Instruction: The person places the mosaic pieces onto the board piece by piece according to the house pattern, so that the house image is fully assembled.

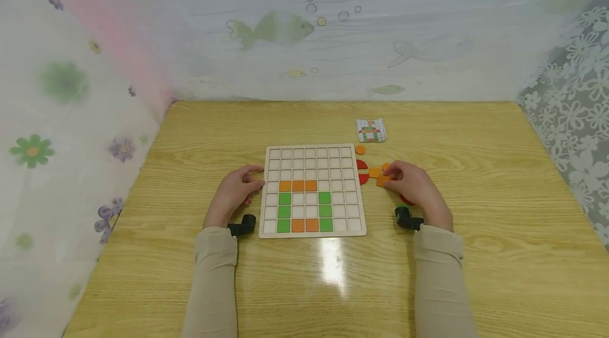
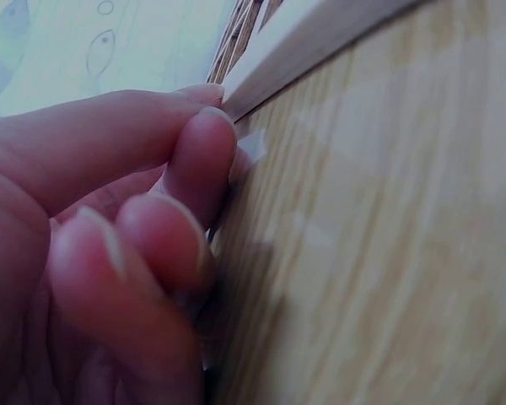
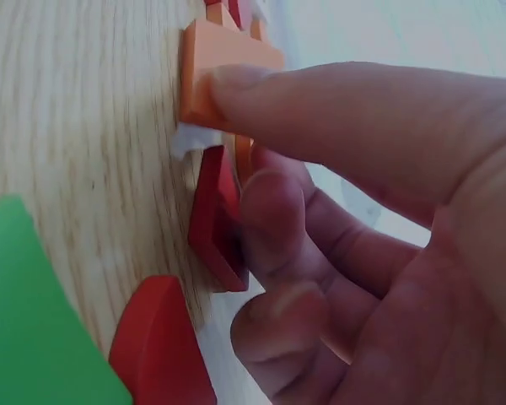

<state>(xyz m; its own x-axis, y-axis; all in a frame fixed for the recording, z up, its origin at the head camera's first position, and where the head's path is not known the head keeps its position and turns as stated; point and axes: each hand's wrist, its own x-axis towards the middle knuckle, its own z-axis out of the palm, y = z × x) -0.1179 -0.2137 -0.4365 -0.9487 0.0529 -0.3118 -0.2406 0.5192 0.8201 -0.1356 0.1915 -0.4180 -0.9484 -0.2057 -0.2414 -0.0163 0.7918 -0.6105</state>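
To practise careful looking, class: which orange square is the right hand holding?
The loose orange square farther from the board, pinched by the right hand. The other visible loose square lies nearer the board; five more squares sit in its cells.

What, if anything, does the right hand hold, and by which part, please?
The right hand pinches a flat orange square piece by its broad face, toward the palm side.

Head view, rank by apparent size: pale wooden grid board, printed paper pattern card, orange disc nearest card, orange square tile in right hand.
1. Wooden grid board
2. Pattern card
3. Orange disc and orange square tile: unsure; right hand hides part of the tile.
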